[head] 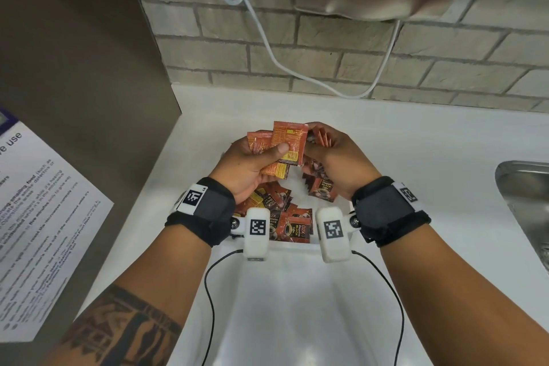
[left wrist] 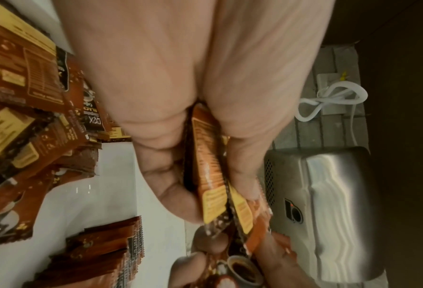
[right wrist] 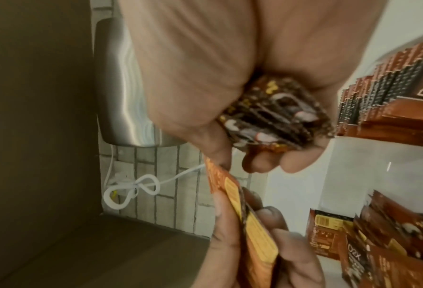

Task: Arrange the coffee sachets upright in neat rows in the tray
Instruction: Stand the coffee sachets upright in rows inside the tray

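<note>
Fingers of the left hand curl round a small fan of coffee sachets, thumb pressed on the front one, printed backs toward the wearer; judged purpose: squaring the sachets into a flat pack before standing them up. The right hand, touching the fan's right edge, pinches its own bundle of sachets between curled fingers and palm, apparently to merge both packs. Both hands hover above the white tray, which sits on the desk. Within the tray, a row of upright sachets stands at the right side below the right hand, while loose sachets lie jumbled toward the tray's near-left part. Bare white floor shows between row and heap, giving room to lower a pack. Outside the tray: a brick wall beyond its far edge with a white cable, a steel sink well to its right, and a brown panel to its left.
</note>
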A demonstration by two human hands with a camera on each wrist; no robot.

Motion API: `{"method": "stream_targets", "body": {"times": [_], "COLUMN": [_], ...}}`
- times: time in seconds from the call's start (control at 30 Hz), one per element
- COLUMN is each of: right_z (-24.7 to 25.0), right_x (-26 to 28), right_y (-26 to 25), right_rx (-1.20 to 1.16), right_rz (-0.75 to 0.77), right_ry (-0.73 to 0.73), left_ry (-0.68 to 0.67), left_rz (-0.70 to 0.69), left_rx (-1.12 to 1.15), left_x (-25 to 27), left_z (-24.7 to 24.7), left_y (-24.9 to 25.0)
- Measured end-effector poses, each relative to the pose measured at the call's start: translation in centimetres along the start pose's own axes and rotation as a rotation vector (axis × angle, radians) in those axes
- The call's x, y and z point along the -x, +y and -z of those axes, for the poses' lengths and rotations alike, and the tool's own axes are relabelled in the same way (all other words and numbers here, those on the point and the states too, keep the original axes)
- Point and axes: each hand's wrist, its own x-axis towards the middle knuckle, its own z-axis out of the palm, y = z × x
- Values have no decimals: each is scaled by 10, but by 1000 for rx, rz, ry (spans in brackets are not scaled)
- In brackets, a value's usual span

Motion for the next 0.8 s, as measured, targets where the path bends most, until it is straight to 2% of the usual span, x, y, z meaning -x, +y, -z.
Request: {"method": "stream_targets", "body": {"times": [0.1,0.17,0.27,0.4,0.5,0.57,0.67,0.73,0.8], "right_z": [0,0,0,0,1,1,0,0,-1], "right_x": [3,6,7,8,10,11,9,8,11], "right_y": [0,0,-2,3,12,18,22,22,15], "right_rx": [-101,-54,35,252,422,457,404,304,141], "right_rz": [-21,20,153,456,533,539,465,373,215], "right_ry": [13,1,38,146,115,85,88,137,193], "left_ry": [11,15,-11,37,46,38,66,95,113], "left_rz": [-25,-37,-6,92,115,105,77,50,38], "left_rx": [-20,-31,19,204,247,205,153,149,152], "left_x": [0,-1,-2,0,1,1,1,0,0], "left_z": [-1,-2,-1,1,2,2,1,2,2], "left_y": [2,2,-1,0,2,3,5,6,7]}}
